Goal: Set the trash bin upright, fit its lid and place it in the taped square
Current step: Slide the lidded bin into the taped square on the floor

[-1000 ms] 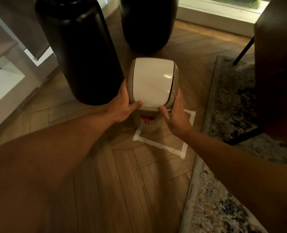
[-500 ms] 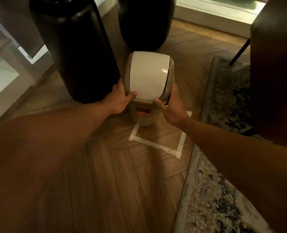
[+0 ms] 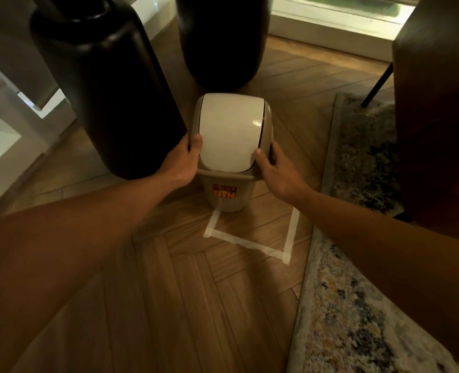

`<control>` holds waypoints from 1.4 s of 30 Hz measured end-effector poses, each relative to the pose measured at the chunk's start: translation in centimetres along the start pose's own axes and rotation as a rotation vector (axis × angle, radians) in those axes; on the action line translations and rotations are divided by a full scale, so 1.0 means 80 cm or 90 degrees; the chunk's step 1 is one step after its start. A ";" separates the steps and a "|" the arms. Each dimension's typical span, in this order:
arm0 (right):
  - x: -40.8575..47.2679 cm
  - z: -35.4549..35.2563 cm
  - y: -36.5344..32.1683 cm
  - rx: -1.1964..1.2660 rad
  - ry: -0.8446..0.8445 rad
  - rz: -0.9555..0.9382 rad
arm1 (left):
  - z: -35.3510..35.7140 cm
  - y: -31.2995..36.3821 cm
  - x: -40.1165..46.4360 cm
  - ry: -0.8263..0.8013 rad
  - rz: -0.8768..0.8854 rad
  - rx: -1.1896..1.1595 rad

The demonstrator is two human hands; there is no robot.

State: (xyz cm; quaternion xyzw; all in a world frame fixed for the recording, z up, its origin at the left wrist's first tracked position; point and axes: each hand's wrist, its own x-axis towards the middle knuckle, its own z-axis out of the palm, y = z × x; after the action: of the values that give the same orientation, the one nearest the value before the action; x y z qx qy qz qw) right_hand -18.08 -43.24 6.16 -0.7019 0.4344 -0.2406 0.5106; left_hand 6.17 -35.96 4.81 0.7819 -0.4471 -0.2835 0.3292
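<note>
A small beige trash bin (image 3: 229, 195) with an orange label stands upright on the wooden floor. Its white swing lid (image 3: 229, 133) sits on top. The bin's base rests on the far left part of the white taped square (image 3: 290, 232), over the left tape line. My left hand (image 3: 182, 162) grips the lid's left side, thumb on the white flap. My right hand (image 3: 275, 170) holds the lid's right side. The far side of the square is hidden behind the bin.
Two tall black vases (image 3: 109, 98) (image 3: 220, 41) stand just left of and behind the bin. A patterned rug (image 3: 357, 305) borders the square on the right. A dark wooden piece of furniture (image 3: 438, 117) with a thin black leg stands at the far right.
The bin has come down from above the floor and now stands on it at the square's far left. Both hands stayed on the lid's sides.
</note>
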 end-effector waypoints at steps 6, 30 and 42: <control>-0.001 0.005 0.006 0.019 0.002 0.012 | -0.002 0.000 -0.004 0.002 0.013 -0.039; -0.044 -0.033 0.025 -0.020 0.059 0.057 | 0.012 0.022 -0.041 -0.017 -0.029 -0.083; -0.093 -0.039 0.052 -0.026 0.114 0.082 | 0.024 0.030 -0.077 -0.050 -0.014 -0.074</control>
State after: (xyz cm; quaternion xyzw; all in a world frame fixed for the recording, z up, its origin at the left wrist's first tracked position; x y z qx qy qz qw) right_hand -25.79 -38.88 4.19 -0.6589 0.5271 -0.2602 0.4695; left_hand 0.83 -31.96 6.37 0.7547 -0.4336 -0.3434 0.3529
